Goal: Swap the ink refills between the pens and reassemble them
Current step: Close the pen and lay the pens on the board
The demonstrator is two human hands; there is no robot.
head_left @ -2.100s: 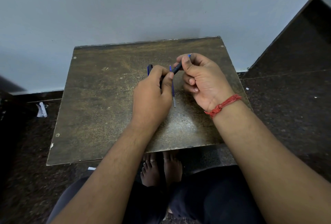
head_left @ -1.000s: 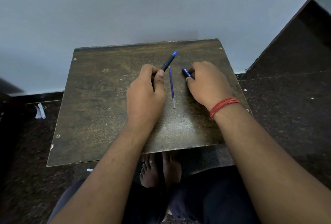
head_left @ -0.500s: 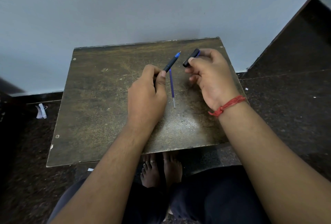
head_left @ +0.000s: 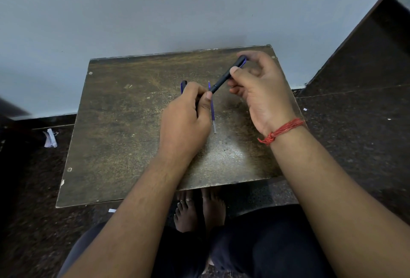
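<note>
The tabletop [head_left: 124, 144] is sitting against a pale wall [head_left: 155, 6], and its near edge is lying just above the person's bare feet [head_left: 199, 209]. Both hands are working over the far half of the tabletop. Wide bare room is lying to the left of the left hand and close in front of both wrists. The right hand is hanging near the far right corner, with little room between it and the right edge.

One loose ink refill [head_left: 212, 109] is lying flat on the tabletop between the two hands, just beside the left thumb. One black pen barrel [head_left: 224, 78] is slanting above it, up and to the right. The right hand [head_left: 259, 95] is pinching the barrel's upper part with thumb and curled fingers. The left hand [head_left: 188, 117] is curling around the barrel's lower end, which is meeting its thumb tip. One more dark pen piece [head_left: 183, 85] is poking out behind the left hand; whether that hand is gripping it or it is lying on the tabletop cannot be told.

A red thread band [head_left: 281, 131] is circling the right wrist. A white paper scrap [head_left: 50, 138] is lying on the dark floor [head_left: 355, 133], far left of the left hand.
</note>
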